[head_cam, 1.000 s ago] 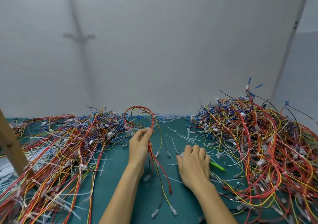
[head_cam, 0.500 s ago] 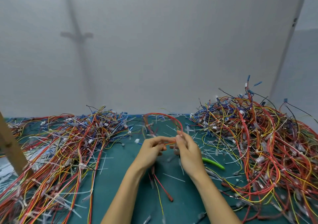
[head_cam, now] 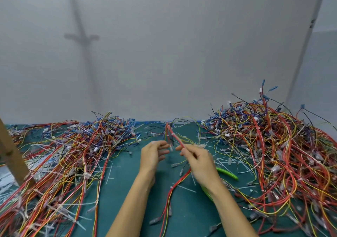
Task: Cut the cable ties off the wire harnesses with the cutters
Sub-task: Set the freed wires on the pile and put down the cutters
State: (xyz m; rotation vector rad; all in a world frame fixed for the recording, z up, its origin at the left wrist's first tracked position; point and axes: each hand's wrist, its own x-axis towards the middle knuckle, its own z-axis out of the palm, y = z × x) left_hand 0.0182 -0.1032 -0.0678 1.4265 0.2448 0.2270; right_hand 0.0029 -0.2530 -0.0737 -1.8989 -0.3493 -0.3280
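Between the two heaps, at six o'clock of the view, a red wire harness [head_cam: 176, 137] is held up over the green mat [head_cam: 127, 191]. It is pinched between thumb and fingertips of the right hand [head_cam: 197, 157]; its upper end rises toward twelve o'clock and its tail trails down toward six o'clock onto the mat. The left hand [head_cam: 154, 153] is kept just beside it at nine o'clock, with fingers loosely curled and apart. Nothing can be made out in its grasp, though blur leaves that uncertain. The green-handled cutters [head_cam: 228, 173] lie untouched on the mat at four o'clock of the right hand, partly hidden by the wrist.

The harness is judged light and limp: thin insulated wires that sag, spring back and snag on neighbours. A white cable tie [head_cam: 171, 187] is seen on the tail below the right hand. Hold is best taken close on either side of such a tie, so that the bundle is kept taut and only the strap is met by the blades. The insulation is soft and easily nicked. Tangled piles are banked at nine o'clock [head_cam: 73, 154] and three o'clock [head_cam: 273, 145].
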